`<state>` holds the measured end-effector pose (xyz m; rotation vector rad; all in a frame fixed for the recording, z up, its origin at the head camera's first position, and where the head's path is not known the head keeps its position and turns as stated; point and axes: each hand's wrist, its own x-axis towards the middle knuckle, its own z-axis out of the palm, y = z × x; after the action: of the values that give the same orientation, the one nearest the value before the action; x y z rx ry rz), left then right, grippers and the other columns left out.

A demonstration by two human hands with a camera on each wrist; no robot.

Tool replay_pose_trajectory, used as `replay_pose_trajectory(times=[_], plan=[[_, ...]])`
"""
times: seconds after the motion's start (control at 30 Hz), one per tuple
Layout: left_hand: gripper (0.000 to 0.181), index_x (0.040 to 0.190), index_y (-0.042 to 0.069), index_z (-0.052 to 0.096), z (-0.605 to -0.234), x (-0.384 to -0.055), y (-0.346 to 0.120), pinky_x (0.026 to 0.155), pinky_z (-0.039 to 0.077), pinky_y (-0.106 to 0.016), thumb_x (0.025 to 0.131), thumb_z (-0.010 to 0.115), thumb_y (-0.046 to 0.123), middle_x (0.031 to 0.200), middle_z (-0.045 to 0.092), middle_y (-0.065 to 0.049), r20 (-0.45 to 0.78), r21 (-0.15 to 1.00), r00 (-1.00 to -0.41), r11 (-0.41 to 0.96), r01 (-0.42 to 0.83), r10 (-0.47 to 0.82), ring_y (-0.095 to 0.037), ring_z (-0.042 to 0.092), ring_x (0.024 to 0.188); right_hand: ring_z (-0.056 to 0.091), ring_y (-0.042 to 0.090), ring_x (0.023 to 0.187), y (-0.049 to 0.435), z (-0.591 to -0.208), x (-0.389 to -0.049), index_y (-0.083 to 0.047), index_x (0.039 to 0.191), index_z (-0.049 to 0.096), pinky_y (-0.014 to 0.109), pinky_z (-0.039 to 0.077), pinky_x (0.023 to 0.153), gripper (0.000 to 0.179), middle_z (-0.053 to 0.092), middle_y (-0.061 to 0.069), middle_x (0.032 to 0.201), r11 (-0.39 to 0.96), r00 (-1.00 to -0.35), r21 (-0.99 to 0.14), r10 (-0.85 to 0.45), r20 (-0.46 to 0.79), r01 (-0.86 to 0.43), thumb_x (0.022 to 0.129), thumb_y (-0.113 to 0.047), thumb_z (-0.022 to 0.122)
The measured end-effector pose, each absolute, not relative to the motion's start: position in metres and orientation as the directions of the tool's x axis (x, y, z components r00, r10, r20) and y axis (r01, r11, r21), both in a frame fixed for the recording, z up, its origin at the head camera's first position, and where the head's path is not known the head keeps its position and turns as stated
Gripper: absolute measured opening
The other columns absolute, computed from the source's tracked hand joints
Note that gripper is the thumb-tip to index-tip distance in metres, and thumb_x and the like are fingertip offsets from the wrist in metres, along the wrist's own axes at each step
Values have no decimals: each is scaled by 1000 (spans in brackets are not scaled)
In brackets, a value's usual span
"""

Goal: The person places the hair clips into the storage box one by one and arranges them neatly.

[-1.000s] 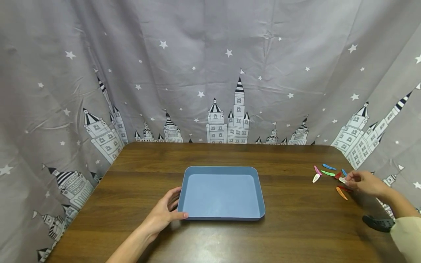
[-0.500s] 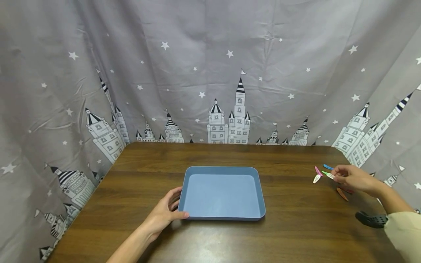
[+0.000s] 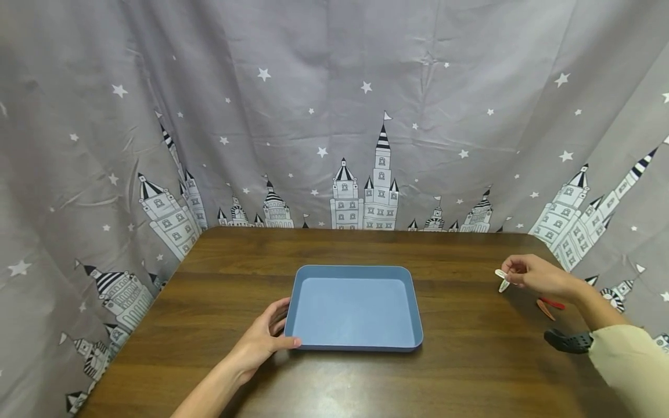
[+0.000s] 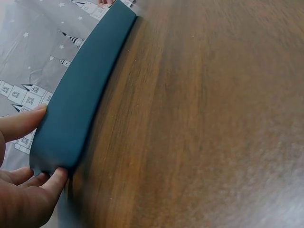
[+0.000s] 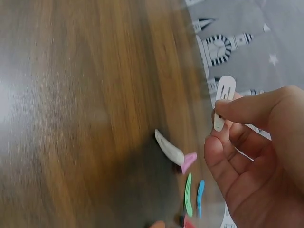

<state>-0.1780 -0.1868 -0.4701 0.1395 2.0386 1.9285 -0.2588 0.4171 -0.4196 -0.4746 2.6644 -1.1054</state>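
Right fingers (image 5: 219, 166) pinching white clip (image 5: 226, 88), left fingers (image 4: 56, 179) gripping tray (image 4: 78, 104)

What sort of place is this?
Probably an indoor tabletop workspace, perhaps in a home: a wooden table, a grey castle-print curtain hung behind it, and a blue tray on top.

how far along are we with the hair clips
Done: apparently little; the blue tray, gripped by the left hand, holds no clips. In hand: the right hand pinches one white clip. Apparently remaining on the table: a second white clip, pink clip, green clip, blue clip, red clip, orange clip.
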Motion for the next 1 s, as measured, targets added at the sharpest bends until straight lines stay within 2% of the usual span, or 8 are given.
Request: replay_pose_trajectory(times=[0.17, 0.47, 0.77, 1.0], plan=[[94, 161, 3, 26, -470, -178, -186, 112, 36, -59, 85, 82, -2, 166, 18, -26, -179, 983, -937, 98, -157, 299, -48, 27, 148, 57, 18, 78, 402, -420, -267, 4, 101, 58, 31, 51, 68, 3, 59, 7, 87, 645, -915, -739, -392, -98, -197, 99, 3, 59], [96, 162, 4, 23, -468, -177, -187, 111, 33, -66, 86, 81, -1, 166, 18, -27, -186, 981, -932, 112, -159, 311, -50, 25, 148, 54, 13, 67, 367, -412, -283, 6, 99, 60, 27, 47, 58, 6, 58, 4, 79, 635, -904, -747, -412, -113, -196, 95, 2, 60], [94, 162, 3, 26, -469, -178, -187, 109, 39, -56, 86, 81, -2, 162, 30, -26, -185, 980, -936, 122, -155, 298, -46, 31, 147, 55, 12, 65, 335, -411, -295, 5, 97, 61, 25, 46, 56, 6, 59, 5, 77, 584, -881, -776, -466, -78, -240, 92, 3, 62], [94, 161, 4, 28, -471, -179, -186, 110, 37, -60, 85, 82, -3, 163, 30, -25, -188, 980, -941, 123, -159, 283, -46, 31, 147, 56, 16, 68, 316, -411, -301, 6, 102, 58, 25, 47, 60, 8, 60, 10, 80, 542, -859, -806, -505, -85, -239, 95, 5, 60]])
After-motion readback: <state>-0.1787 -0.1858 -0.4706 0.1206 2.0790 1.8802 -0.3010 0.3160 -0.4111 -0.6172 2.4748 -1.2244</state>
